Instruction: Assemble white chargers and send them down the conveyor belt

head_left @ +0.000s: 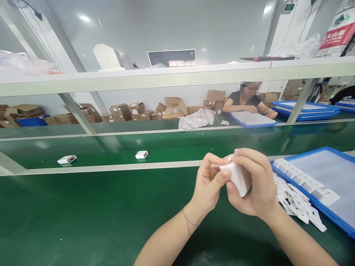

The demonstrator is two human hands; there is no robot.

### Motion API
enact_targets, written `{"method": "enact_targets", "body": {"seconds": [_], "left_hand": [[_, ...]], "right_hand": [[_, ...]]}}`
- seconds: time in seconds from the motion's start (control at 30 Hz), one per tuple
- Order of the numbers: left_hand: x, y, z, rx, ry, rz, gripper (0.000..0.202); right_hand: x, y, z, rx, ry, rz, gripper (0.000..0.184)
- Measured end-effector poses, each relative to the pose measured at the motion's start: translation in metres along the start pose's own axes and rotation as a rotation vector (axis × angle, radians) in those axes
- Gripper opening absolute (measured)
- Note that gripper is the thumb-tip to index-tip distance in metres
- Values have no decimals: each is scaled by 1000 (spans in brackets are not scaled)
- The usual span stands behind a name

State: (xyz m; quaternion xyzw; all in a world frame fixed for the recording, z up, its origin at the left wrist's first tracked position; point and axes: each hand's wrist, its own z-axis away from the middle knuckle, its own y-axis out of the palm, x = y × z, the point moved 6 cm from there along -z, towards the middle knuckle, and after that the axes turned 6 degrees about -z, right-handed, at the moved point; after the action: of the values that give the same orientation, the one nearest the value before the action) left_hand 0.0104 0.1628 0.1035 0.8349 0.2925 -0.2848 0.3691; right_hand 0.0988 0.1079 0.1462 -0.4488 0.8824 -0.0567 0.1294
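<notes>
A white, box-shaped plastic housing (240, 179) is held tilted above the green work surface. My right hand (259, 188) wraps round its side, with the thumb low and the fingers over the top. My left hand (207, 184) pinches the near-left end of it between thumb and forefinger. Whether a separate small part sits under those fingertips, I cannot tell. Just right of my right hand lies a pile of flat white plastic pieces (298, 202), next to a blue-rimmed tray (318, 194) with a row of white parts on it.
Two white housings, one at left (67, 159) and one nearer the middle (141, 154), lie on the green belt (111, 149) beyond the pale rail. Across it, a person (248, 99) works over another blue tray (253, 119). A shelf beam (172, 78) spans overhead.
</notes>
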Motion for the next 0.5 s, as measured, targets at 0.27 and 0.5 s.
{"method": "enact_targets", "body": {"seconds": [0.27,0.5], "left_hand": [[3,0,6,-104,-6,-70,29],[-4,-3,7,-240,71,-119,33]], "right_hand": [[6,-3,-14,-98,-14,-34,11],[3,9,-15,-96,-49,-60,18]]}}
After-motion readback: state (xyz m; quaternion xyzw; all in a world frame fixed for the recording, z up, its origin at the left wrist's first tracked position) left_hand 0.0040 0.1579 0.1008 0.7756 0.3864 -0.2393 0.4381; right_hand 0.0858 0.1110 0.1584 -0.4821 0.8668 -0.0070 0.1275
